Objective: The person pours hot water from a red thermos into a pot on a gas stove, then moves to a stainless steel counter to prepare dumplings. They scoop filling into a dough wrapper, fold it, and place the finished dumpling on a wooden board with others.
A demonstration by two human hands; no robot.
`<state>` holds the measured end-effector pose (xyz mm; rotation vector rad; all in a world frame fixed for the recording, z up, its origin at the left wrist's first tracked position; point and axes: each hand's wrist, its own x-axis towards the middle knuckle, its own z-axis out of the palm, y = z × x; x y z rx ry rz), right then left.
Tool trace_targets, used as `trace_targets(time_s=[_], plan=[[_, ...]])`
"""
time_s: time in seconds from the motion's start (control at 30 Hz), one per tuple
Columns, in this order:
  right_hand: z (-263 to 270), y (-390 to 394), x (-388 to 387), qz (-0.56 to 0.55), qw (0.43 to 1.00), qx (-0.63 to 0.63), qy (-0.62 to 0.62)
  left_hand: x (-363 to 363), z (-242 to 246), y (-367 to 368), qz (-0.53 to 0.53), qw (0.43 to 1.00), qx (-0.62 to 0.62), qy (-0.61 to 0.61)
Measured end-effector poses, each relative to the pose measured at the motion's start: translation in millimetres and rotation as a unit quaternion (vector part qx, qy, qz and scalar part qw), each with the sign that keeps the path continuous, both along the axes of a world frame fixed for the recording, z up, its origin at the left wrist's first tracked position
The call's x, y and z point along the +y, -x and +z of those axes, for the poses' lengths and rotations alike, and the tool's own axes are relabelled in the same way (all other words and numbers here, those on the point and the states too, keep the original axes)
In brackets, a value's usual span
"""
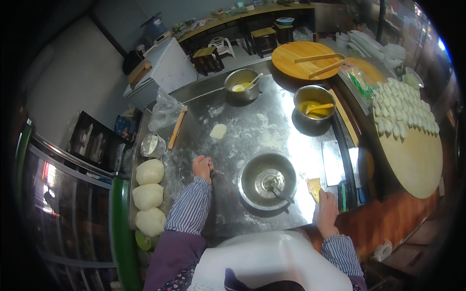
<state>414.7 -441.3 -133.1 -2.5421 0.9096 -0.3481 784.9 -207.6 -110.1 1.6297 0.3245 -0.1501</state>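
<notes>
My right hand (pixel 327 212) is shut on a yellow-edged dough scraper (pixel 314 189) at the right front of the floured steel worktop (pixel 225 174). My left hand (pixel 203 168) is over the left half of the worktop with curled fingers; whether anything is inside them cannot be seen. Between both hands stands a large steel bowl (pixel 251 189) with a spoon (pixel 282 193) in it. Beyond my left hand lies a small flat piece of dough (pixel 218 131). Several large dough balls (pixel 148 196) line the left edge, below a tub of flour (pixel 153 144) and a wooden rolling pin (pixel 177 128).
Two steel pots of yellow liquid, one at the back (pixel 242 86) and one at the right (pixel 314 105), hold utensils. A cleaver (pixel 332 163) lies at the right edge. Wooden tongs (pixel 320 57) rest on a round board (pixel 291 69). Dumplings (pixel 400 105) cover part of another board (pixel 411 160).
</notes>
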Motion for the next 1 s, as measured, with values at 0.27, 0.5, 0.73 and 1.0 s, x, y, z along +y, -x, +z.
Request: trace_targets(time_s=[0.27, 0.5, 0.73, 1.0], plan=[[19.3, 0.0, 14.3, -0.03, 0.995, -0.093, 0.014, -20.2, -99.1, -152.7, -0.058, 0.95, -0.144, -0.27], [54.1, -17.2, 39.0, -0.047, 0.989, -0.108, -0.084, -67.0, -74.4, -166.0, -0.151, 0.86, -0.088, -0.479], [74.9, -35.7, 53.6, -0.028, 0.992, -0.09, -0.081, -62.7, -70.8, -189.7, -0.321, 0.849, -0.062, -0.415], [96.1, -43.1, 53.5, -0.005, 0.993, -0.102, -0.057, -47.1, -53.0, -126.3, -0.079, 0.987, -0.089, 0.106]])
